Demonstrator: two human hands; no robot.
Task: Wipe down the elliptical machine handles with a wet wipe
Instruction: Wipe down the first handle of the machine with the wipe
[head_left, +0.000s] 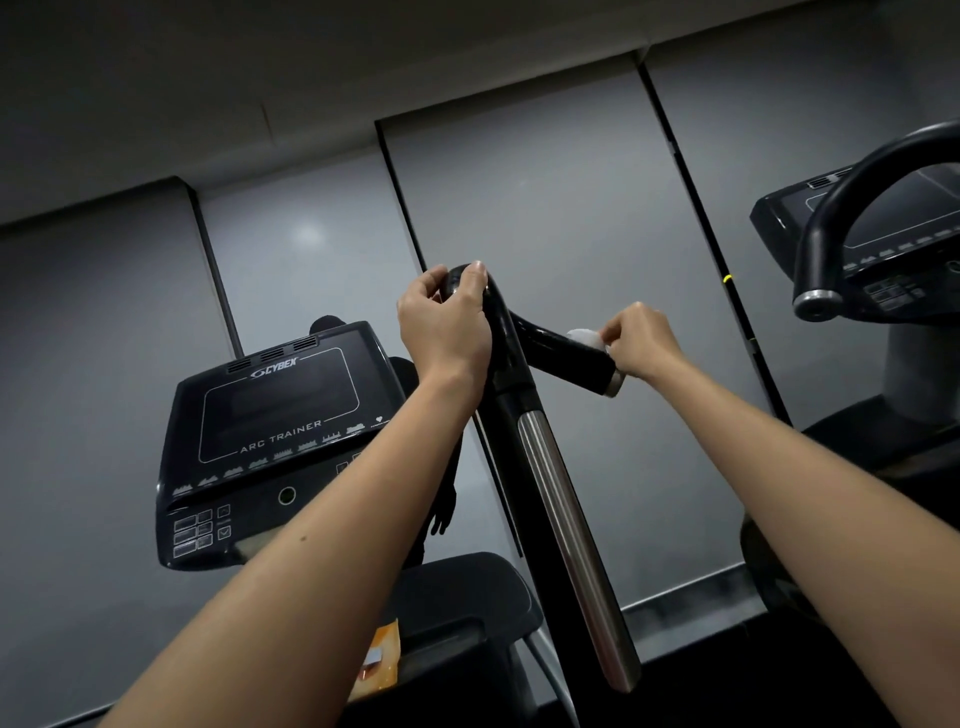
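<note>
A black elliptical handle (524, 358) rises through the middle of the view, bends at the top and sends a short grip down to the right, ending in a metal cap (615, 382). My left hand (447, 325) grips the bend at the top of the handle. My right hand (641, 340) pinches a small white wet wipe (584, 338) against the short grip, close to the cap. A polished steel section (571, 540) runs down the lower part of the handle.
The black Cybex Arc Trainer console (270, 441) stands at the left, below my left arm. An orange packet (382, 657) lies on the machine's lower shelf. A second machine with a curved black handle (852, 218) and console stands at the right. Grey wall panels are behind.
</note>
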